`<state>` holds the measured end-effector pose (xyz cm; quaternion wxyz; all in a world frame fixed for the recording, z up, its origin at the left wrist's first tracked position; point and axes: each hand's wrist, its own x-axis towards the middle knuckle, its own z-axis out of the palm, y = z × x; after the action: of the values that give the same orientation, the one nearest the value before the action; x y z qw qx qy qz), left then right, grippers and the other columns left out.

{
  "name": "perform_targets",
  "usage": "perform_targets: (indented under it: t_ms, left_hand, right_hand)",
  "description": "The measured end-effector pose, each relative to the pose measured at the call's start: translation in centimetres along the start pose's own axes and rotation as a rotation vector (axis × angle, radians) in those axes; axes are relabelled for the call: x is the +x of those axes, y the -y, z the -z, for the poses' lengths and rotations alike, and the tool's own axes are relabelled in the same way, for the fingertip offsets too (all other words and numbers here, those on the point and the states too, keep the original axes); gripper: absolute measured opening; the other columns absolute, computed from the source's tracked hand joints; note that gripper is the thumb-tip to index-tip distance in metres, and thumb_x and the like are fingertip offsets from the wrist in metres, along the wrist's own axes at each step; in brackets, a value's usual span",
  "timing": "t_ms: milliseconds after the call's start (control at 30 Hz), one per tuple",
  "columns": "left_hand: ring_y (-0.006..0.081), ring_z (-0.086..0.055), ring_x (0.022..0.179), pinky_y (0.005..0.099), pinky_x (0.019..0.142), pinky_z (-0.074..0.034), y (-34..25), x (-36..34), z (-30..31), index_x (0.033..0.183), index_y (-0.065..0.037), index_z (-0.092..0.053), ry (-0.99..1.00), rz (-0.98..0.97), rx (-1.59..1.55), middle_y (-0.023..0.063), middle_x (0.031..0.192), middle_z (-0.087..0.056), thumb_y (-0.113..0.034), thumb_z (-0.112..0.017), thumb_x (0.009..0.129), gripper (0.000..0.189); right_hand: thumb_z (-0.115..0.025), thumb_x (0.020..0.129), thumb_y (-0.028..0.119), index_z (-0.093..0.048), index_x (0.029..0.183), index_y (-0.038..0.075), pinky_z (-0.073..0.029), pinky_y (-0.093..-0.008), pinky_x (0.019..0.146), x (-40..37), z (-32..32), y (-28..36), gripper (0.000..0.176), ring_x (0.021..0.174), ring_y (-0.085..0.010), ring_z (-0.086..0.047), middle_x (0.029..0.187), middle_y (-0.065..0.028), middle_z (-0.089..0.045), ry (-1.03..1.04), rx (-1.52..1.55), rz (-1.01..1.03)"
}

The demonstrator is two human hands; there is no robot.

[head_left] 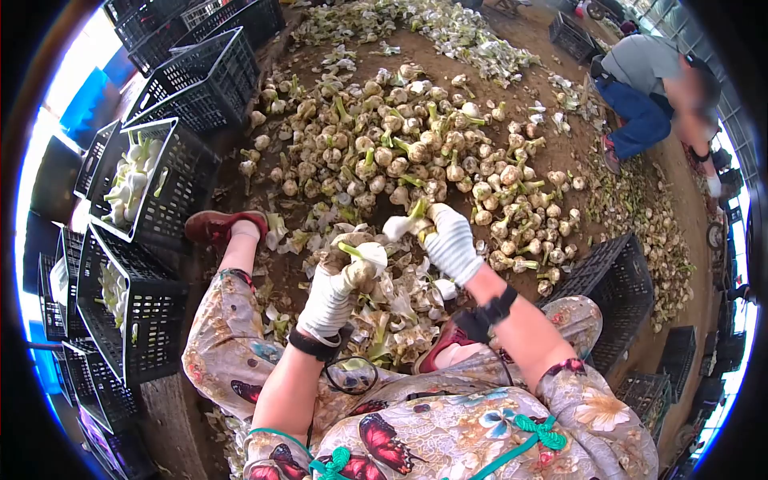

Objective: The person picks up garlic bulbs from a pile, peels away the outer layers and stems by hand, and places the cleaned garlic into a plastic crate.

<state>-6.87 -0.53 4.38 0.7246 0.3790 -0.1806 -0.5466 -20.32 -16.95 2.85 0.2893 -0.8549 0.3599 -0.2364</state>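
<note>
My left hand (331, 298), in a dirty white knit glove, is closed around a garlic bulb (370, 254) with a white, smooth side and a short green stem. Up and to the right of it, my right hand (450, 244), gloved the same way, has its fingers curled on a piece of garlic stalk and skin (417, 211). A pale blurred part sticks out to its left. The two hands are apart. Below them, between my legs, lies a heap of garlic peelings (392, 308). Just beyond the hands spreads a large pile of unpeeled garlic bulbs (400, 132).
Black plastic crates stand on my left, one holding white garlic (132, 180), another partly filled crate (148, 320) nearer. Another black crate (616, 296) is by my right knee. A person in a grey shirt (644, 60) bends at the upper right. More peelings (456, 40) lie farther back.
</note>
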Motion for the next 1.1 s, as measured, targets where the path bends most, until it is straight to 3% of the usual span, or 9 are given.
perform_targets:
  t_ms: [100,133,333,433,567,700,833,967,1100]
  left_hand:
    - [0.0178,-0.061,0.073,0.0310,0.061,-0.054,-1.2,0.0,-0.2,0.124,-0.002,-0.045,0.010,0.070,0.007,0.0097,0.097,-0.061,-0.016,-0.070,0.075,0.057]
    - [0.0189,-0.062,0.075,0.0317,0.063,-0.054,-1.1,0.1,-0.2,0.125,-0.002,-0.045,-0.005,0.080,0.015,0.0098,0.098,-0.061,-0.015,-0.070,0.075,0.058]
    - [0.0152,-0.060,0.081,0.0302,0.067,-0.053,1.2,1.3,0.3,0.129,-0.006,-0.037,-0.044,-0.020,0.310,0.0065,0.096,-0.059,-0.015,-0.072,0.074,0.065]
    - [0.0163,-0.060,0.081,0.0306,0.067,-0.053,1.6,1.0,0.8,0.120,-0.006,-0.043,-0.053,0.028,0.282,0.0070,0.097,-0.059,-0.014,-0.072,0.074,0.055]
    - [0.0173,-0.061,0.083,0.0303,0.066,-0.054,0.5,0.9,0.2,0.113,-0.005,-0.048,-0.093,0.102,0.180,0.0079,0.100,-0.058,-0.011,-0.074,0.072,0.049]
    - [0.0148,-0.061,0.077,0.0279,0.063,-0.053,0.8,0.9,0.5,0.109,-0.002,-0.054,-0.065,0.105,0.278,0.0062,0.093,-0.061,-0.011,-0.072,0.074,0.041]
    - [0.0120,-0.059,0.081,0.0251,0.067,-0.051,-1.0,0.9,-0.1,0.113,0.000,-0.054,0.095,0.267,0.189,0.0052,0.100,-0.061,-0.017,-0.071,0.075,0.045]
    - [0.0115,-0.057,0.091,0.0255,0.079,-0.049,2.3,1.5,1.4,0.114,-0.001,-0.054,-0.121,-0.207,0.347,0.0063,0.106,-0.060,-0.005,-0.065,0.080,0.036]
    - [0.0114,-0.058,0.088,0.0258,0.080,-0.049,2.2,1.5,1.9,0.107,-0.001,-0.058,-0.254,-0.179,0.430,0.0072,0.100,-0.063,-0.002,-0.061,0.083,0.025]
  right_hand:
    - [-0.059,0.081,0.025,-0.063,0.092,0.004,-0.048,-0.0352,0.063,0.5,0.4,-1.9,0.024,0.071,-0.0304,-0.061,0.077,-0.0177,-0.063,0.581,-0.288,-0.063]
    - [-0.063,0.080,0.027,-0.064,0.090,0.002,-0.048,-0.0313,0.064,0.2,0.4,-1.4,0.027,0.069,-0.0245,-0.062,0.075,-0.0171,-0.063,0.622,0.082,-0.218]
    - [-0.064,0.081,0.014,-0.062,0.094,-0.001,-0.047,-0.0263,0.067,-0.8,0.8,3.5,0.021,0.073,-0.0109,-0.057,0.079,-0.0020,-0.064,0.445,1.041,-0.185]
    - [-0.062,0.082,0.011,-0.062,0.094,-0.003,-0.048,-0.0244,0.066,-0.3,0.9,3.0,0.019,0.073,-0.0083,-0.057,0.079,-0.0026,-0.064,0.507,0.781,-0.114]
    - [-0.063,0.082,0.011,-0.062,0.094,-0.002,-0.048,-0.0238,0.062,-0.2,2.1,3.6,0.018,0.068,-0.0083,-0.057,0.078,-0.0047,-0.064,0.563,1.037,-0.467]
    - [-0.065,0.077,0.010,-0.061,0.086,-0.002,-0.046,-0.0275,0.060,-1.4,1.1,3.7,0.015,0.064,-0.0119,-0.055,0.073,-0.0116,-0.063,0.304,0.298,0.082]
    - [-0.062,0.080,0.009,-0.060,0.086,-0.002,-0.045,-0.0267,0.061,-1.5,-0.3,2.1,0.014,0.066,-0.0096,-0.052,0.075,-0.0060,-0.063,0.396,0.676,-0.298]
    - [-0.060,0.082,0.009,-0.059,0.090,-0.003,-0.044,-0.0245,0.060,-2.4,-0.7,2.8,0.014,0.067,-0.0073,-0.050,0.074,-0.0016,-0.060,0.266,0.813,-0.325]
    - [-0.060,0.080,0.009,-0.059,0.089,-0.001,-0.043,-0.0285,0.055,-3.0,-2.3,2.4,0.013,0.062,-0.0119,-0.051,0.067,-0.0104,-0.058,0.170,0.559,-0.054]
